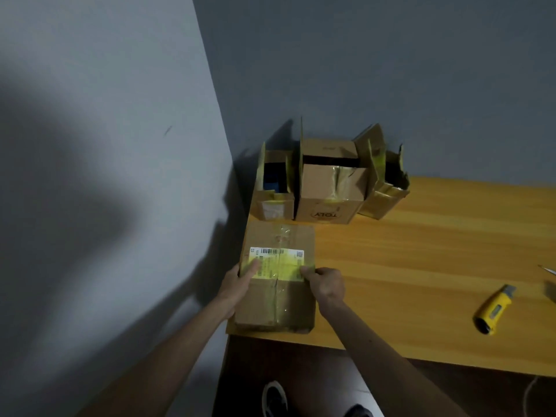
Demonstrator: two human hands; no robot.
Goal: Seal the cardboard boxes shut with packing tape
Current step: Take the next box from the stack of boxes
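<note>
Head view, from the left: the left hand [237, 284] lies against the left edge of a closed cardboard box [276, 305] with its fingers stretched flat over the top. They press on a yellowish shipping label [276, 261], so the grip here is open and holds nothing. The box sits at the near left corner of the wooden worktop [421, 251], close to the wall. Clear packing tape runs along its centre seam and over the label.

Below the worktop's edge, a dark shoe [274, 398] shows on the floor.

The right hand [326, 285] is at the box's right edge. Its thumb rests on top at the label's lower right corner and its fingers curl down by the side, a closed grip pinching that edge.

Behind, against the back wall, three boxes stand side by side with their flaps up: a small open box [272, 203], a middle box printed TOLY [328, 194] and a torn box [386, 194].

Well apart to the right, a yellow utility knife [495, 310] lies on the worktop. A thin metal object [547, 270] at the frame's edge is too cut off to identify.
</note>
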